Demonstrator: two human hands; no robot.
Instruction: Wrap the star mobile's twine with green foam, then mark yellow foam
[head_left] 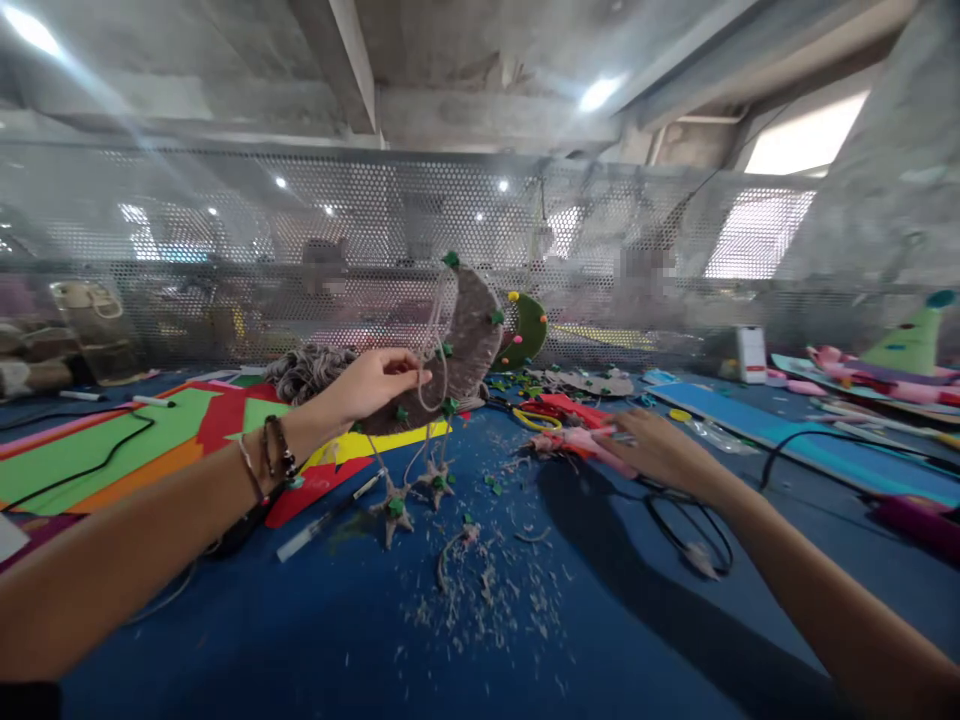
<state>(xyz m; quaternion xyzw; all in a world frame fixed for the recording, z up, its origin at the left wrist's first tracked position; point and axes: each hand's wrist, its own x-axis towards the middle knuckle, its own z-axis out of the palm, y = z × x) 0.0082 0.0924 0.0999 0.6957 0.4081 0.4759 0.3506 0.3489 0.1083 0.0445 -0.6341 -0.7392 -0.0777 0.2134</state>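
Note:
My left hand (371, 385) holds up a crescent moon ornament (465, 340) wrapped in grey-brown yarn, with small green pieces stuck on it. I pinch its hanging loop, and two yarn-covered stars (416, 490) dangle from it on strings just above the blue table (315, 640). My right hand (656, 450) reaches to the right and rests on a pink tool (577, 440) with a black cord, probably a glue gun. Whether those fingers are closed around it is blurred.
Coloured felt sheets (112, 440) and a skein of grey yarn (307, 370) lie at the left. A second green crescent (525, 330) leans against the perforated screen (225, 260). Yarn scraps (487, 580) litter the table. Red scissors (555, 408), a black cable (690, 540) and felt cones (911, 345) are to the right.

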